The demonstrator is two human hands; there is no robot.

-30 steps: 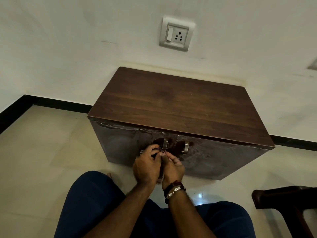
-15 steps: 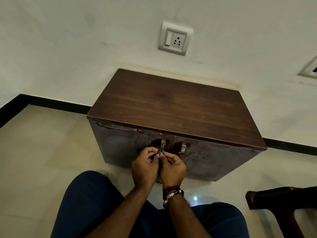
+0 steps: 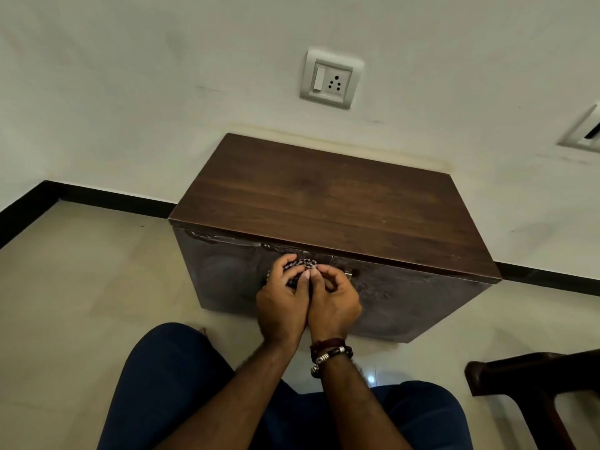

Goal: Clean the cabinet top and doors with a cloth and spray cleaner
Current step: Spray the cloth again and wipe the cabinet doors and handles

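Note:
A low cabinet stands against the wall, with a dark wood top (image 3: 328, 203) and two smeared dark doors (image 3: 406, 300) below. My left hand (image 3: 281, 303) and my right hand (image 3: 334, 303) are pressed together in front of the doors' middle, near the top edge. Both pinch a small bunched checkered cloth (image 3: 303, 264) at the fingertips, covering the left handle. A bit of the right metal handle (image 3: 349, 272) shows beside my right hand. No spray bottle is in view.
My knees in blue trousers (image 3: 168, 384) are at the bottom. A dark wooden chair (image 3: 532, 384) stands at the lower right. A wall socket (image 3: 331, 79) sits above the cabinet. Beige floor tiles (image 3: 81, 287) lie to the left.
My hands rose slightly and now cover the left handle with the bunched cloth, which shows more between the fingertips. The camera shifted, so the cabinet sits lower and more to the right.

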